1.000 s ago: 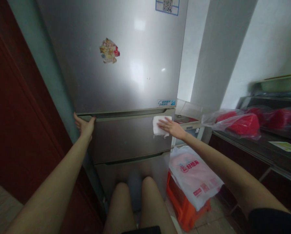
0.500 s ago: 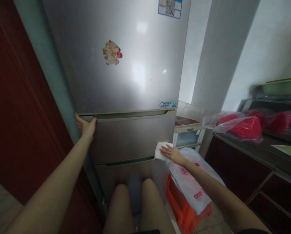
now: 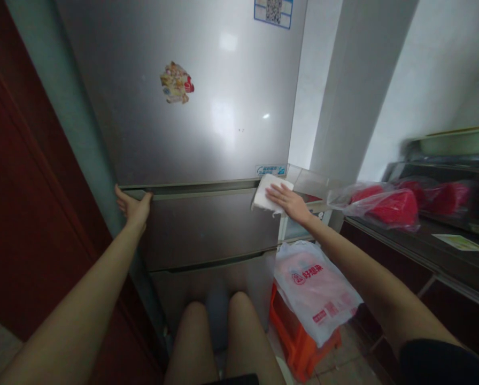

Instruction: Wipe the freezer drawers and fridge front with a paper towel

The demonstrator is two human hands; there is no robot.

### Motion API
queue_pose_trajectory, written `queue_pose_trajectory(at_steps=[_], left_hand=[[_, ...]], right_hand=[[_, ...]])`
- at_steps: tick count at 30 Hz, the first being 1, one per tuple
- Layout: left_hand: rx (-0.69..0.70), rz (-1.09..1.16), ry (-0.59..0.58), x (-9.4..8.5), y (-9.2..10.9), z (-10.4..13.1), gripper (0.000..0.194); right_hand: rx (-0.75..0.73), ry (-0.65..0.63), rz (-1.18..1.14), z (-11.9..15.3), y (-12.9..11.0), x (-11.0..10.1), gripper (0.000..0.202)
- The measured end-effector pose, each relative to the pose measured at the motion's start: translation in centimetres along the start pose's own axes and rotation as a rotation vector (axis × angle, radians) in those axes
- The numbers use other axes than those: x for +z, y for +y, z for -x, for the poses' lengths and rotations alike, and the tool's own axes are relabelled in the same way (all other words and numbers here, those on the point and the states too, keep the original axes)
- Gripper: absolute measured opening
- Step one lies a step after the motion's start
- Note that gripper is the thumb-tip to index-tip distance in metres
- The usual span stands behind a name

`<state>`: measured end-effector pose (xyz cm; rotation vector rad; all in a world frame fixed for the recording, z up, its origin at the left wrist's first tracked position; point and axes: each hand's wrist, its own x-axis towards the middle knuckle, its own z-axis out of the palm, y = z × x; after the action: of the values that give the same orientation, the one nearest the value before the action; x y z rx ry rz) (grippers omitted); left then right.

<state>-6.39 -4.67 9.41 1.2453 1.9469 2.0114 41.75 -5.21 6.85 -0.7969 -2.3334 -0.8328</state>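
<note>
at the fridge (image 3: 143, 133), cloth (image 3: 264, 193) back up top

from afar i see the right hand (image 3: 291, 204) has brought the white cloth up from the lower right corner of the middle drawer (image 3: 203, 230) to the upper one, just beneath the blue label (image 3: 270, 170): repeated passes, i judge. that hand's fingers lie extended over the cloth; the thumb is hidden, so pinching i can't tell. the left hand (image 3: 135, 211) straddles the drawer's upper left corner, grip unclear in the blur.
</note>
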Motion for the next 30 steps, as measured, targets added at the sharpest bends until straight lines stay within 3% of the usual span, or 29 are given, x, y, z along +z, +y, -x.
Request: queue_pose_trajectory(at_steps=[2,4,7,10,12,16,18,21,24,26,28,30], left_hand=[[0.005,0.0,-0.002,0.0,0.0,0.0,0.099],[0.01,0.004,-0.005,-0.1,0.0,0.0,0.099],[0.013,0.011,-0.007,-0.1,-0.1,0.0,0.099],[0.019,0.017,-0.001,-0.1,-0.1,0.0,0.098],[0.021,0.019,-0.002,-0.1,0.0,0.0,0.098],[0.017,0.013,-0.003,-0.1,0.1,0.1,0.098],[0.019,0.014,-0.003,-0.2,0.1,0.2,0.097],[0.017,0.016,-0.007,-0.2,0.3,0.3,0.097],[0.007,0.01,-0.007,-0.2,0.4,0.4,0.098],[-0.01,0.001,-0.01,-0.1,0.5,0.3,0.099],[-0.027,-0.01,-0.008,0.0,0.3,0.2,0.099],[-0.024,-0.015,-0.001,0.1,0.1,0.1,0.099]], right_hand=[[0.101,0.12,0.032,-1.0,0.4,-0.5,0.044],[0.133,0.135,0.026,-0.6,-0.2,0.4,0.044],[0.101,0.015,-0.026,2.3,-2.5,3.6,0.046],[0.031,-0.075,-0.06,6.8,-5.5,7.3,0.044],[-0.013,-0.202,-0.125,9.8,-7.1,9.3,0.044],[-0.069,-0.373,-0.198,13.9,-8.1,11.1,0.041],[-0.095,-0.414,-0.221,14.1,-7.7,10.5,0.039],[-0.089,-0.375,-0.249,12.1,-6.4,7.6,0.04],[0.032,-0.156,-0.204,8.0,-5.0,3.3,0.044],[0.177,0.061,-0.122,5.0,-4.2,1.0,0.047],[0.347,0.27,-0.062,2.4,-3.6,-0.1,0.055],[0.47,0.37,-0.04,0.5,-3.3,0.0,0.066]])
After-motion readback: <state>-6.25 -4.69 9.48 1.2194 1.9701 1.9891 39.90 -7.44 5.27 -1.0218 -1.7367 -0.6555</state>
